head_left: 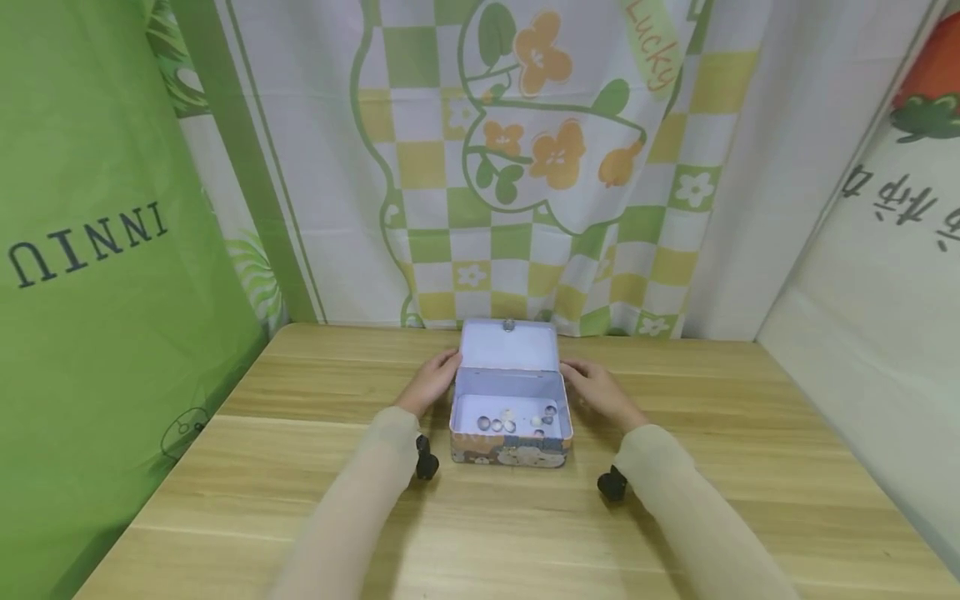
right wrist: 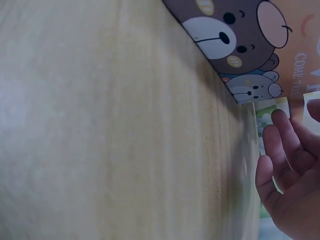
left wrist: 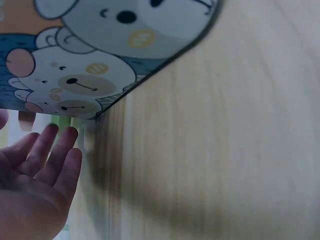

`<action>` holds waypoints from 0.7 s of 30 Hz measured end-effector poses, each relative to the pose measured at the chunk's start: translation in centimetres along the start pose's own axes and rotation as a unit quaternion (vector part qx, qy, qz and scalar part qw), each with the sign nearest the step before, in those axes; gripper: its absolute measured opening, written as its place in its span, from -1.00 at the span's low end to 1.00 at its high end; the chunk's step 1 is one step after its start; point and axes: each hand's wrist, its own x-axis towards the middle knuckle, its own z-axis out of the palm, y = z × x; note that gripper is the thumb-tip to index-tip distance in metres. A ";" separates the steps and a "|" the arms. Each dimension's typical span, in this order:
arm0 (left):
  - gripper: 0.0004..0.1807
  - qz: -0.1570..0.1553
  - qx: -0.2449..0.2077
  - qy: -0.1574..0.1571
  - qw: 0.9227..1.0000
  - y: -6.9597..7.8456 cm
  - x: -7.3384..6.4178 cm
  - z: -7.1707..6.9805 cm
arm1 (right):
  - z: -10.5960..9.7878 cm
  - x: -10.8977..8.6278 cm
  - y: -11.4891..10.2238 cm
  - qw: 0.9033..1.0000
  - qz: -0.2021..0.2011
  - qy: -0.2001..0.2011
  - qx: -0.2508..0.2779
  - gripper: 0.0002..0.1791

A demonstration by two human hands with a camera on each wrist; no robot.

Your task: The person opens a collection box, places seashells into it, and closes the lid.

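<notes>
A small tin box [head_left: 510,450] with cartoon bears printed on its sides stands on the table, its hinged lid [head_left: 510,346] tipped back. Several small round, shiny pieces [head_left: 497,423] lie on its floor; their kind is too small to make out. My left hand [head_left: 433,379] is at the box's left side, fingertips right at the lid's edge by the hinge. On the other side my right hand [head_left: 600,392] mirrors it. Both wrist views show loosely extended fingers [left wrist: 62,150] beside the back corner of the bear-printed wall [right wrist: 250,55].
The box rests on a wood-grain table [head_left: 300,500]. Behind it hangs a checked, flowered curtain [head_left: 525,250]. A green cloth [head_left: 97,292] covers the left side and a white one [head_left: 885,333] the right. A thin dark cable [head_left: 180,429] shows at the table's left edge.
</notes>
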 end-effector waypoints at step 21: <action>-0.53 0.005 -0.041 0.034 0.999 0.0 0.4 0.3 | 0.1 0.3 0.0 0.999 0.004 -0.006 0.032 -0.38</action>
